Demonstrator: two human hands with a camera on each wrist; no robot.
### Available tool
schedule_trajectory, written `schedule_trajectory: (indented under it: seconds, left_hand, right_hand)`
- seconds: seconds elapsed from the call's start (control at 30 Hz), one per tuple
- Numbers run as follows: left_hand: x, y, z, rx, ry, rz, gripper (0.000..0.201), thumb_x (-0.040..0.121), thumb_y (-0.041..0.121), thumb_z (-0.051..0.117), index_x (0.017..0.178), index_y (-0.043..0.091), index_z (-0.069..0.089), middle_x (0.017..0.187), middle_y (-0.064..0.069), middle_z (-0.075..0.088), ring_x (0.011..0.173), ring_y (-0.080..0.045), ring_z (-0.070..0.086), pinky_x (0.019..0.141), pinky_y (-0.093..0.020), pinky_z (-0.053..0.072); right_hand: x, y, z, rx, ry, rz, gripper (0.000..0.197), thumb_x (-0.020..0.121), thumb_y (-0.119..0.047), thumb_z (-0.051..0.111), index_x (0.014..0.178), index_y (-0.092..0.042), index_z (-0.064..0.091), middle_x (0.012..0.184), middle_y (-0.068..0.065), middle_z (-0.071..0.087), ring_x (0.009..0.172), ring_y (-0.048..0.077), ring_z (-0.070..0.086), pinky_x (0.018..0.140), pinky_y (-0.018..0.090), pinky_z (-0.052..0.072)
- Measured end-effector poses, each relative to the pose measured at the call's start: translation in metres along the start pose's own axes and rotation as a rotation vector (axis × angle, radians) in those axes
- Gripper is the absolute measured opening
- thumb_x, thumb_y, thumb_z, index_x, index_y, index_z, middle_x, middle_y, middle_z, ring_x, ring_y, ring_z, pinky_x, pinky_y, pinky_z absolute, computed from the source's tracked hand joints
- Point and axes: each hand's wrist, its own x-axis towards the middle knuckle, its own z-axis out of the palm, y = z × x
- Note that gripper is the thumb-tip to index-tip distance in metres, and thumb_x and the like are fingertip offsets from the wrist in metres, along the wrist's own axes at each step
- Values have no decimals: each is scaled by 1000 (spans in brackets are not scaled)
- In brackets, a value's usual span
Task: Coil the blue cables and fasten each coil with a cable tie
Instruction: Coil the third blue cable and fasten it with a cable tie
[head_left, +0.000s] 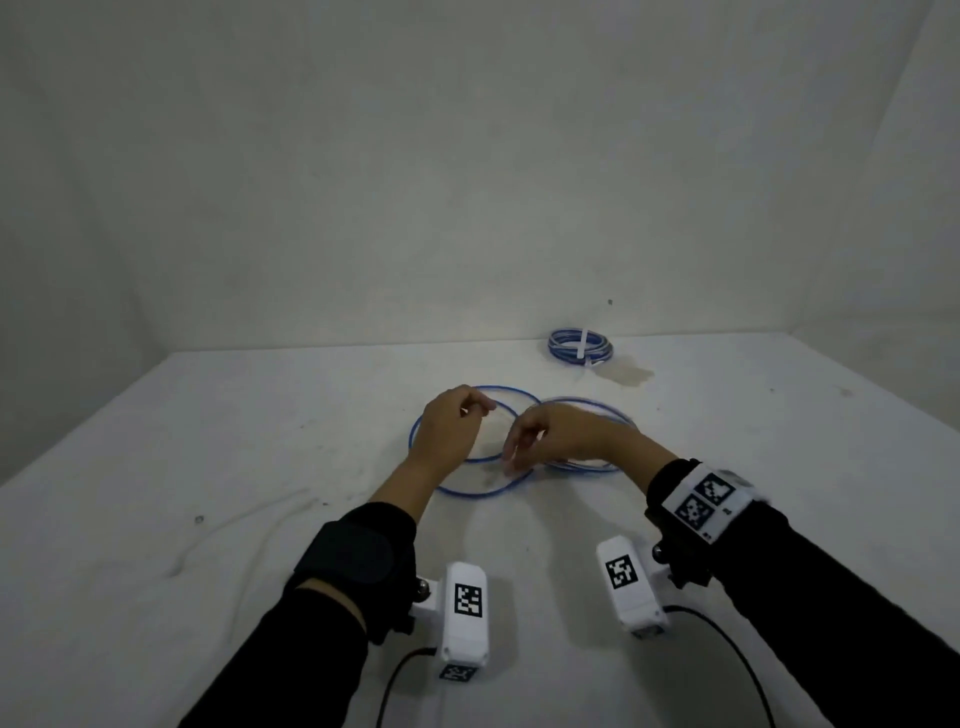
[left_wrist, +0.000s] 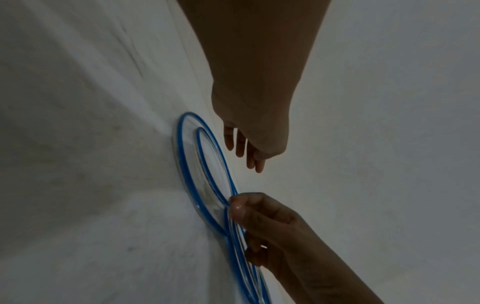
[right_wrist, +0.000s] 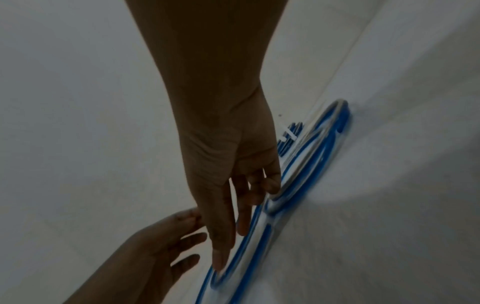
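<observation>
Cable (head_left: 475, 441) lies in loose blue loops on the table (head_left: 208, 467), between both hands; a tied coil (head_left: 580, 347) sits further back. The left hand (head_left: 449, 428) pinches a strand at the far side of one loop, and the right hand (head_left: 550, 439) hovers with its fingers relaxed, gripping nothing. The cable looks light, thin and springy, so the loops probably want to spread. Best to grasp where the loops cross.
</observation>
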Motion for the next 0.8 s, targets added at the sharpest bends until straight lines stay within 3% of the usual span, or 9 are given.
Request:
schedule_trajectory:
  seconds: [0.07,0.17,0.23,0.33,0.43,0.6,0.7,0.8]
  left_hand:
    - [-15,1,-7,2,-75,-21,18,90,3,50,88,8,67,91,-2,67,86,-12,60,70,-6,43]
    - [-36,0,-17,42,-253,-98,16,89,23,61,88,8,67,90,-2,67,84,-13,60,76,-21,44]
    - [-48,2,-22,89,-286,-112,27,83,35,68,93,10,67,93,2,67,86,-10,60,77,-18,43]
    - [-55,13,-33,215,-140,109,26,82,20,72,102,3,66,104,-6,69,95,-15,60,77,-3,36]
    - [-52,32,-47,237,-4,238,19,87,10,64,104,1,65,105,-13,68,99,-26,60,79,-12,35]
    - [-48,66,-67,79,50,215,12,91,8,56,95,8,67,97,-7,71,93,-16,64,71,-6,42]
    - [-47,91,-76,-39,104,234,14,88,4,58,88,11,70,83,0,71,80,-9,65,76,-14,48]
    - [-47,115,-84,-258,119,191,14,89,1,56,92,6,68,83,-3,70,69,0,63,71,-16,48]
  right_hand:
    - [-5,-3,16,-133,-23,13,23,65,-31,86,85,-25,75,77,-14,68,71,-1,59,64,11,40]
    - [-15,-8,22,-165,39,-40,10,68,-21,83,75,-23,76,76,-7,72,70,1,59,68,15,43]
    - [-23,-13,15,-94,137,-95,10,74,-16,79,73,-25,73,75,-9,70,68,-5,57,67,10,40]
    - [-39,-27,-3,-13,329,-163,7,82,-17,74,77,-21,69,75,-15,66,68,-9,55,66,11,39]
    - [-56,-48,-20,39,474,-230,5,87,-15,68,82,-15,66,77,-13,63,68,-7,55,65,13,40]
    - [-78,-80,-39,119,730,-288,7,90,-18,65,84,-13,65,79,-4,62,59,16,47,55,18,41]
    - [-90,-95,-46,194,787,-326,15,92,-21,64,90,-7,65,85,7,65,54,18,50,51,18,46]
    - [-101,-105,-46,294,764,-326,21,93,-21,64,96,-1,65,87,14,67,50,13,57,54,19,51]
